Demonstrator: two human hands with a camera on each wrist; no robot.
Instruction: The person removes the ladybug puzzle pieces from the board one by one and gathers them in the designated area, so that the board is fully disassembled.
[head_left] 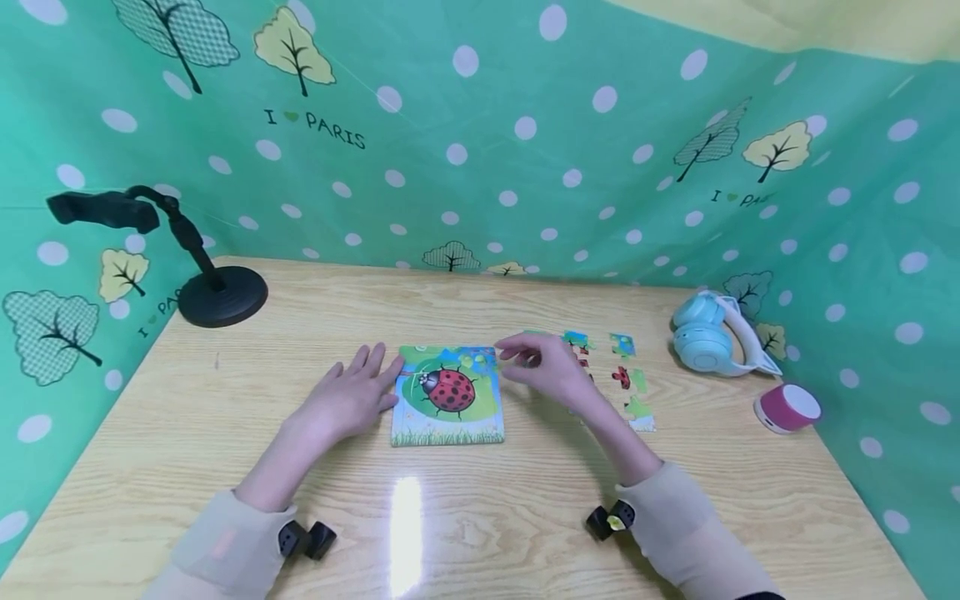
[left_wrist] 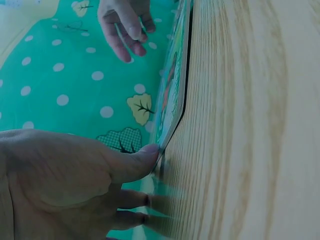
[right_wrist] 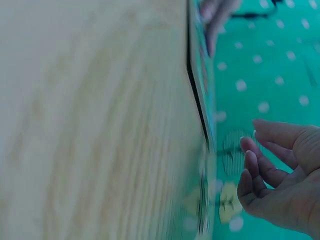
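A square ladybug puzzle board [head_left: 450,427] lies flat on the wooden table, its picture facing up. Along its left edge rests my left hand [head_left: 347,400], fingers spread; in the left wrist view the thumb [left_wrist: 142,159] touches the board's corner. My right hand [head_left: 551,367] hovers by the upper right corner, fingers loosely bent. The right wrist view shows nothing held between the right hand's fingers [right_wrist: 270,175]. Several loose puzzle pieces [head_left: 622,344] lie right of the board, some partly hidden behind the right hand and forearm.
A black stand [head_left: 222,298] with a bent arm is at the back left of the table. Blue and white headphones [head_left: 705,343] lie at the back right, with a magenta, white-topped cylinder [head_left: 787,408] nearby. A green dotted cloth [head_left: 480,200] hangs behind.
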